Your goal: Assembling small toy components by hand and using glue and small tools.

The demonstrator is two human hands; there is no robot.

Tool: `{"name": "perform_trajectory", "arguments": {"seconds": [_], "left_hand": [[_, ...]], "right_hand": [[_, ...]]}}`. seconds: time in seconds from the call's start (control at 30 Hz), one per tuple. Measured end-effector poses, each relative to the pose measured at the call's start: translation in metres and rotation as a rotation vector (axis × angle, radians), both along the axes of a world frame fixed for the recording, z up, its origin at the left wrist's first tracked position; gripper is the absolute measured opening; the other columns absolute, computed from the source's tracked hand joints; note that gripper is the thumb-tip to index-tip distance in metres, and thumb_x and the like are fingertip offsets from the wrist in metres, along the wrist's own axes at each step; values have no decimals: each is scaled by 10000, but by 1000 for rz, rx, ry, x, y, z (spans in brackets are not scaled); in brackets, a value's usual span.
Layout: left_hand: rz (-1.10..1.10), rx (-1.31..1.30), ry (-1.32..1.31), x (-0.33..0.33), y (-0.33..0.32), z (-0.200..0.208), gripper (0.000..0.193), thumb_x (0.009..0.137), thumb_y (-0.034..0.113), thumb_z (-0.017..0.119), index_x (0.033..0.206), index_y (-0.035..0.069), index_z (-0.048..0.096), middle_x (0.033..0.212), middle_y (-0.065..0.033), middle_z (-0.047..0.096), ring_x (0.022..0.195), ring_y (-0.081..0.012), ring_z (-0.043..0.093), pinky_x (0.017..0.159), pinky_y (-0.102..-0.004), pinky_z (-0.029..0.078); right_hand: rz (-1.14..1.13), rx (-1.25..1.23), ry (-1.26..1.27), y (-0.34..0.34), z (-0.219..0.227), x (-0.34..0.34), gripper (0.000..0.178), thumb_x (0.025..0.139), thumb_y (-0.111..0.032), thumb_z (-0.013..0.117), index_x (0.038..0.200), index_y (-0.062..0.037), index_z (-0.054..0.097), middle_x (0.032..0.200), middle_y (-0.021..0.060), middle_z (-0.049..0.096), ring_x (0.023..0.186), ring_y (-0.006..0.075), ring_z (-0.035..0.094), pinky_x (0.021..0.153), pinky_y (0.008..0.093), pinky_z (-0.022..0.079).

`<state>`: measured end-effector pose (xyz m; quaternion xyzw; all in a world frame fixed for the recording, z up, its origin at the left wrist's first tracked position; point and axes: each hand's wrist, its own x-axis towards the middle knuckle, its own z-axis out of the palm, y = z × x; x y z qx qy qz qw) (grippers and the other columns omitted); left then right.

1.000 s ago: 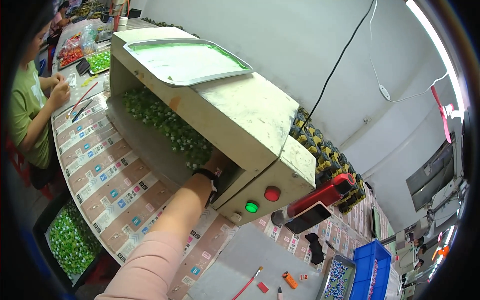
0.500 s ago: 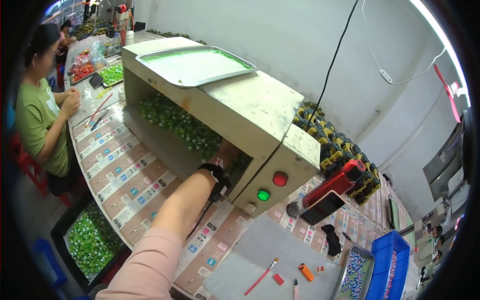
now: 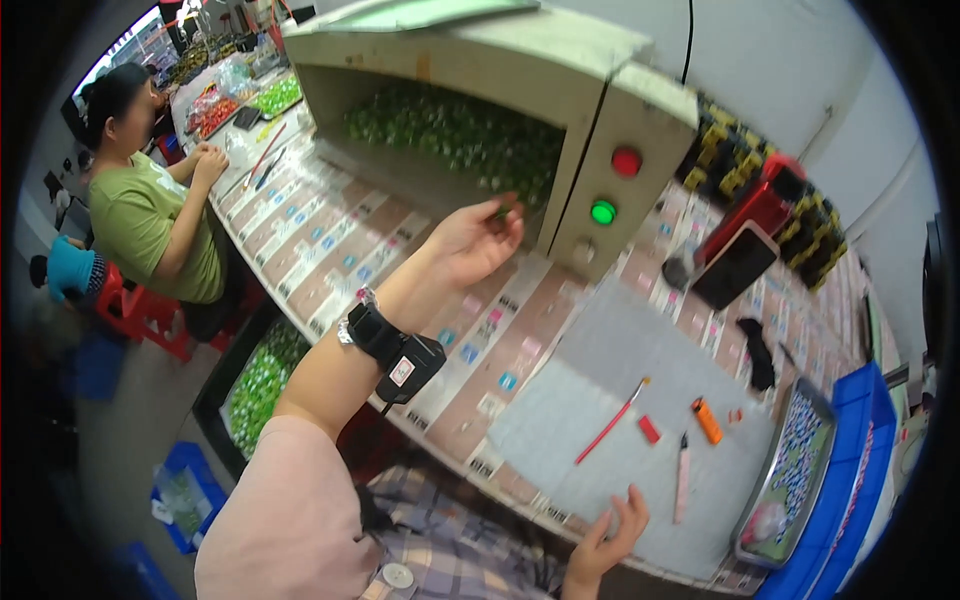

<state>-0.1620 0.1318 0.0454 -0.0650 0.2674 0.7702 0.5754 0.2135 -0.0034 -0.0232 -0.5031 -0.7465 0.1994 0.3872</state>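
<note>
left hand (image 3: 478, 240) is raised at the mouth of the beige box machine (image 3: 520, 110), palm turned up, fingers curled in with a small green piece (image 3: 507, 208) pinched at the fingertips (too small to say what kind). right hand (image 3: 610, 535) sits low at the near table edge, fingers spread wide and holding nothing, tips touching the grey mat (image 3: 625, 420).

containers: the machine's open cavity, just beyond the left hand, is heaped with green pieces (image 3: 450, 135). right of that hand, on the machine's front panel, a red button (image 3: 626, 162) above a lit green button (image 3: 602, 212). below and left of the left forearm, under the table, a dark floor bin (image 3: 255, 385) with more green pieces. far right of the right hand, a metal tray (image 3: 795, 470) full of small mixed-colour bits, resting against a blue crate (image 3: 865, 480).

pose: left forearm comes up diagonally from the lower left, pink sleeve (image 3: 285, 510) at the upper arm, black wrist device (image 3: 395, 350) strapped on. right wrist only just in view.

on the mat just above the right hand: a red stick (image 3: 612, 420), a small red block (image 3: 649, 429), an orange lighter (image 3: 706, 420), a pale pen-like tool (image 3: 682, 478). further up, a dark phone (image 3: 735, 265) leaning on a red object (image 3: 755, 205).

far left of the left hand, another person in a green shirt (image 3: 150, 220) sits at the same table (image 3: 330, 240), hands on it.
</note>
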Motion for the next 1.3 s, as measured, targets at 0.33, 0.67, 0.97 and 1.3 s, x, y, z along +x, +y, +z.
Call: {"name": "perform_trajectory", "arguments": {"seconds": [0.33, 0.67, 0.97, 1.3], "left_hand": [[-836, 228, 544, 133, -95, -13, 287, 870, 156, 530, 1115, 6, 538, 741, -22, 560, 634, -81, 533, 594, -217, 456], [-772, 157, 953, 174, -130, -37, 347, 805, 64, 610, 1145, 32, 551, 930, -20, 603, 756, -58, 557, 667, -185, 456], [-594, 204, 1252, 177, -128, -31, 302, 765, 88, 657, 1045, 20, 567, 842, -43, 605, 714, -101, 590, 629, -237, 463], [-458, 297, 1586, 181, -128, -31, 239, 698, 36, 684, 910, 40, 573, 802, -73, 597, 687, -187, 602, 614, -281, 461]], "right_hand": [[163, -344, 567, 35, 43, -37, 201, 783, 13, 506, 978, 26, 550, 934, 123, 597, 882, 200, 554, 815, 300, 414], [314, -468, 559, 39, 38, -39, 260, 740, 23, 600, 994, -30, 614, 864, 77, 600, 809, 167, 574, 718, 265, 449], [410, -244, 360, 38, 36, -36, 243, 735, 28, 597, 971, -30, 609, 932, 95, 614, 835, 202, 589, 731, 281, 458], [293, -649, 692, 30, 32, -32, 265, 754, -53, 634, 1010, -12, 582, 966, 86, 600, 897, 167, 554, 803, 273, 425]]}}
